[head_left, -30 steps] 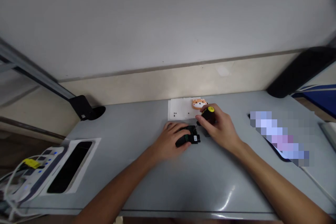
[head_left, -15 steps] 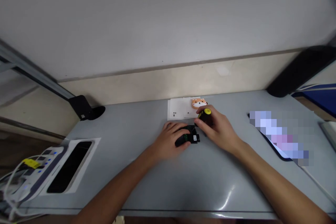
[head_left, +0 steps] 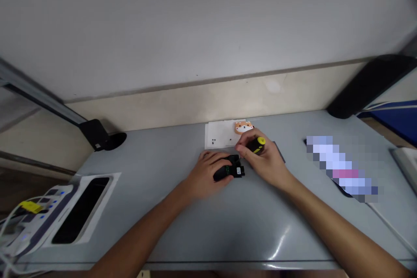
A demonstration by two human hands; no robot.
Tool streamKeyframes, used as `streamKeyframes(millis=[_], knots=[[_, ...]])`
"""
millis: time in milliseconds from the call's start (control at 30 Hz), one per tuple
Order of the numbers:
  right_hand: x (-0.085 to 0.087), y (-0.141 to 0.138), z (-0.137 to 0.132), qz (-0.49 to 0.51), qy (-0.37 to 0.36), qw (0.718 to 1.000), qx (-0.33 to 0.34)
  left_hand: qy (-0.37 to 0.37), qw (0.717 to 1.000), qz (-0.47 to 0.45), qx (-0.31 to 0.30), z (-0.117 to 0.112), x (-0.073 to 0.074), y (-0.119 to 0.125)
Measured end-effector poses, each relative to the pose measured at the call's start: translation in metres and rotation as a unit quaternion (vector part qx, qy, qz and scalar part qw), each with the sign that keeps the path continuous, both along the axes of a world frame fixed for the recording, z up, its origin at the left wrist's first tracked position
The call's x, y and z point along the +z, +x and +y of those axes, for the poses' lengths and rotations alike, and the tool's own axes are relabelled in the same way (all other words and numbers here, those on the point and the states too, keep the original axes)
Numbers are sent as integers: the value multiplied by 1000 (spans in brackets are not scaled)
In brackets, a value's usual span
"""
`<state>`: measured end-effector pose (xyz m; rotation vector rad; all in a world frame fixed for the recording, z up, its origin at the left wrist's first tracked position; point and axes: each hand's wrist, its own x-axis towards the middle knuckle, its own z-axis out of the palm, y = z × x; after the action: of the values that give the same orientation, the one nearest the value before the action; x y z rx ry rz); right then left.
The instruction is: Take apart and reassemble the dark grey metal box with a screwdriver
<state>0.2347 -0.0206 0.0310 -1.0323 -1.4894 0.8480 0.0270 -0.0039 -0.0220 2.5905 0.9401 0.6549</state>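
left hand (head_left: 205, 174): grip clamped around black device (head_left: 230, 169) on worktop (head_left: 228, 226) | right hand (head_left: 269, 161): grip pinching yellow-capped screwdriver (head_left: 256, 145), tip at device

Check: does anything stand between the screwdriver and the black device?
Nothing visible does. The right hand holds the screwdriver right beside the device, which the left hand grips on the table. The white sheet and the orange figure lie behind them, out of the way.

Glossy grey table (head_left: 228, 226); matt black plastic device (head_left: 228, 168).
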Motion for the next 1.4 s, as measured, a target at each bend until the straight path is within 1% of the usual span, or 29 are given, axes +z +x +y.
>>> streamKeyframes(millis=[167, 267, 367, 433, 533, 600, 667, 733, 833, 967, 1133, 1200, 1267, 1400], knots=[[0, 2, -2, 4, -17, 999, 33, -11, 1000, 4, 12, -1, 0, 1], [-1, 4, -1, 56, -35, 994, 81, -22, 1000, -4, 10, 0, -1, 0], [-2, 8, 3, 84, -61, 990, 93, -24, 999, -27, 16, 4, 2, -4], [-1, 11, 5, 79, -71, 991, 82, -2, 998, -46, 53, 9, 5, -9], [2, 12, 4, 100, -81, 988, 84, 34, 989, -52, 132, 13, 12, -14], [4, 10, 2, 138, -91, 981, 105, 28, 986, -27, 162, 12, 16, -13], [5, 7, 0, 173, -99, 972, 124, 6, 984, -2, 178, 9, 17, -11], [5, 4, -2, 183, -103, 968, 135, -9, 981, 7, 193, 5, 18, -8], [3, 1, -2, 172, -101, 971, 128, -29, 978, 21, 207, 2, 17, -5], [4, 0, 1, 157, -93, 978, 104, -83, 972, 43, 217, 2, 18, -4], [11, 1, 1, 194, -137, 969, 72, -96, 970, 33, 220, 2, 19, -4], [13, 2, 0, 205, -146, 965, 69, -102, 970, 30, 220, 2, 18, -4], [12, 3, -1, 207, -142, 965, 70, -106, 969, 28, 223, 2, 18, -3], [7, 4, 0, 179, -110, 976, 51, -113, 964, 28, 240, 0, 20, -2]])
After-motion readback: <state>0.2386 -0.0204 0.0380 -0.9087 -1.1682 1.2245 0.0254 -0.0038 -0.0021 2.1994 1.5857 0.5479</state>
